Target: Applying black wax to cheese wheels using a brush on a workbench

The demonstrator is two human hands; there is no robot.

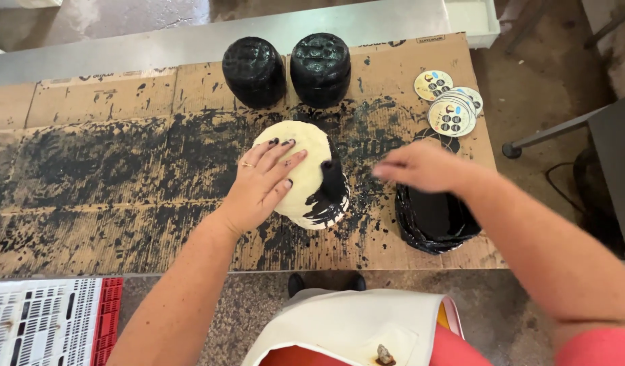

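A cream-coloured rounded pot (311,157) stands on paint-stained cardboard (122,176), its right side partly coated in black paint. My left hand (261,183) lies flat on its left side, fingers spread, steadying it. My right hand (424,165) hovers to the right of the pot, blurred by motion, above a black bowl of paint (434,224). I cannot tell whether it holds anything. Two black-painted pots (254,71) (320,69) stand side by side at the back of the cardboard.
A stack of round printed stickers (451,112) lies at the cardboard's right rear. A metal surface (190,41) runs behind. A white and red plastic crate (48,322) sits at lower left. A chair leg (549,132) and dark seat are at right.
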